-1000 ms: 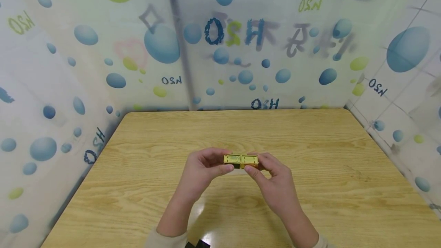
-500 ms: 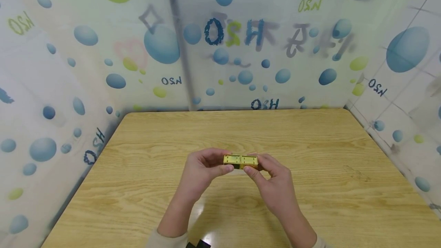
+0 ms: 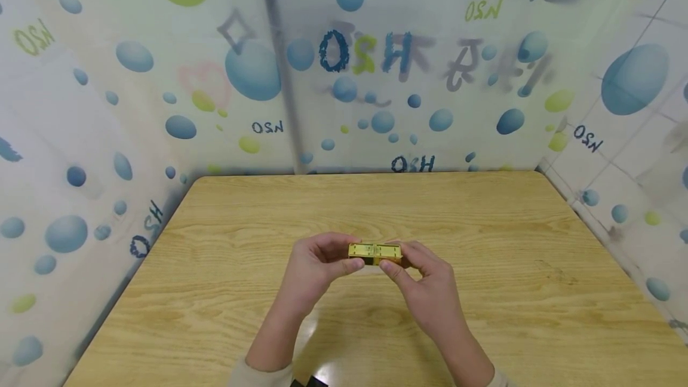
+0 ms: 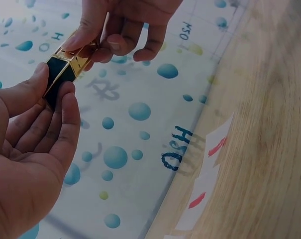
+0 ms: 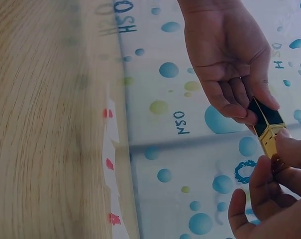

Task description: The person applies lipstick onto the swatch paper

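Observation:
A small box-shaped case (image 3: 374, 250), gold with black panels and a seam across its middle, is held level above the table between both hands. My left hand (image 3: 312, 267) pinches its left half, thumb on the near side. My right hand (image 3: 432, 285) pinches the right half between thumb and fingers. In the left wrist view, the black-panelled half of the case (image 4: 61, 74) lies in the left fingers, while the right thumb presses the gold-framed end. From the right wrist view, the two halves of the case (image 5: 267, 119) meet end to end; fingers cover both ends.
The wood-grain table (image 3: 215, 220) reaches back to a printed sheet wall (image 3: 376, 64) with blue and green bubbles. White paper pieces (image 4: 197, 199) with red marks lie along the table's edge. A black object (image 3: 312, 382) pokes in at the bottom.
The case tips very slightly, showing a little less of its top face. Both hands keep their hold and stay almost in place.

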A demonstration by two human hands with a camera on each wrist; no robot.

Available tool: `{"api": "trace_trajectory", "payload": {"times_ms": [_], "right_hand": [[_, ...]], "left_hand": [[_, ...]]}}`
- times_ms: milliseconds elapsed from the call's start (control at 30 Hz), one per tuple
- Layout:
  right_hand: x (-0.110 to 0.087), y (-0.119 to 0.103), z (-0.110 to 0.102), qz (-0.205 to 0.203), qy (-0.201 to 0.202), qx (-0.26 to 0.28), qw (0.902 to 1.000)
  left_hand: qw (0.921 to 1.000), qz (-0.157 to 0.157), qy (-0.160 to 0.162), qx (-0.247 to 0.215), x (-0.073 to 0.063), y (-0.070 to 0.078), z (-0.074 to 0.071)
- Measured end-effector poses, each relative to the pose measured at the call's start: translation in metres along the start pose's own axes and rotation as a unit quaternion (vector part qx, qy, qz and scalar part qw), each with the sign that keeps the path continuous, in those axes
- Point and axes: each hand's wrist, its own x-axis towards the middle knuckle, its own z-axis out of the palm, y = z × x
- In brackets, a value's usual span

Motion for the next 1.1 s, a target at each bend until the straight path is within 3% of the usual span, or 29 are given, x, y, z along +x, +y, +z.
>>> {"api": "trace_trajectory", "payload": {"times_ms": [533, 967, 1100], "right_hand": [[0.0016, 0.0017, -0.0008, 0.047, -0.024, 0.011, 0.9985], [0.0063, 0.0030, -0.0028, 0.035, -0.025, 0.002, 0.9991], [0.0093, 0.0011, -0.0043, 0.064, -0.039, 0.035, 0.9966]], "left_hand": [[0.9998, -0.018, -0.004, 0.003, 0.0014, -0.0068, -0.0013], [0.9999, -0.008, -0.005, 0.010, 0.0042, -0.0036, -0.0017], [0.9999, -0.005, -0.005, 0.009, 0.0044, -0.0004, -0.0011]]}}
